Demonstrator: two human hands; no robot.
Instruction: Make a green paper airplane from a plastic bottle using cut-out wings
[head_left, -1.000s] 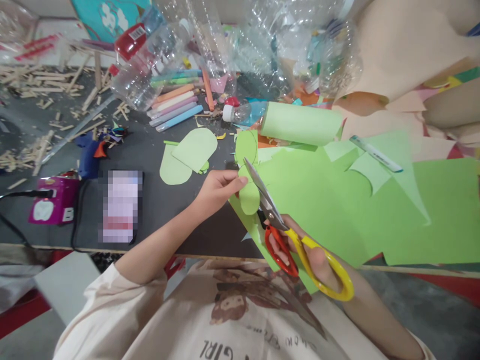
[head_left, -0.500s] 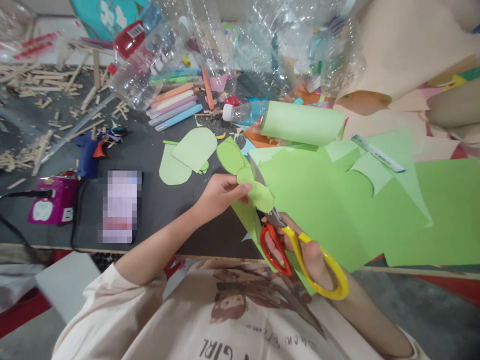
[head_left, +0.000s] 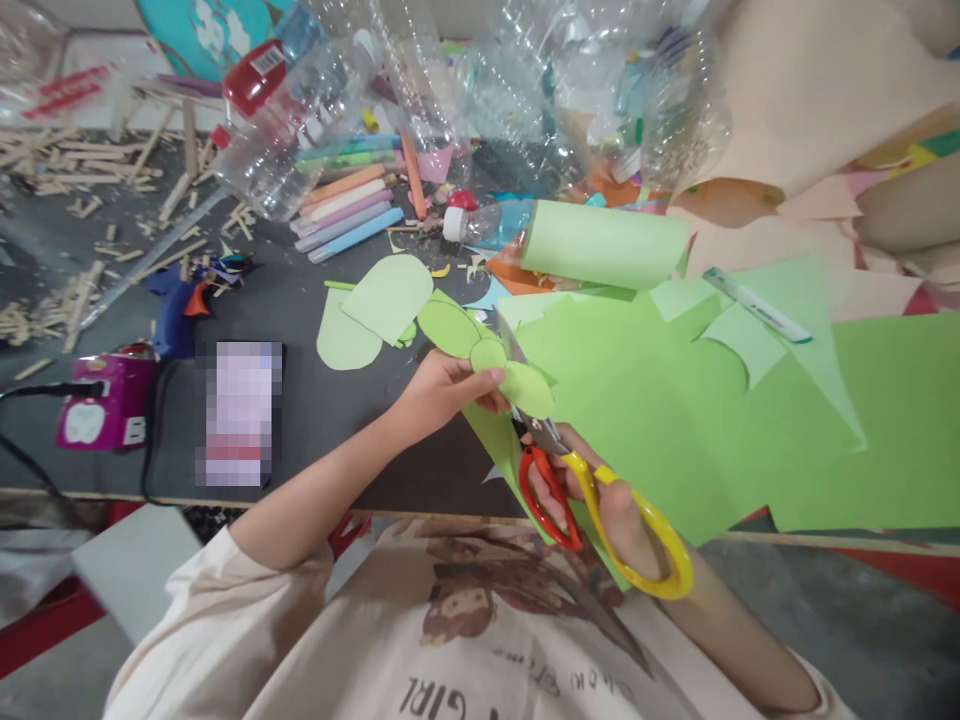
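My left hand [head_left: 454,392] pinches a light green paper cutout [head_left: 487,354] made of rounded lobes round a small circle. In my right hand [head_left: 600,500] is a pair of scissors [head_left: 651,555] with one red and one yellow handle, fingers through the loops. The blades point up and away, lying against the right side of the cutout; their lower part is partly hidden behind its lobe. Large green paper sheets [head_left: 660,420] spread under and to the right of the scissors. Two pale green rounded paper pieces [head_left: 390,300] lie left of the cutout.
A bottle wrapped in pale green paper [head_left: 607,243] lies behind the hands. Several markers [head_left: 352,215], a phone [head_left: 241,415], a magenta box [head_left: 109,400] and a blue glue gun [head_left: 174,305] are on the left. Clear plastic bottles [head_left: 510,110] crowd the back; a pen [head_left: 757,305] rests on the right.
The green cutout has turned slightly counterclockwise in my left hand, its upper lobe swinging left and down. The scissors have shifted only slightly.
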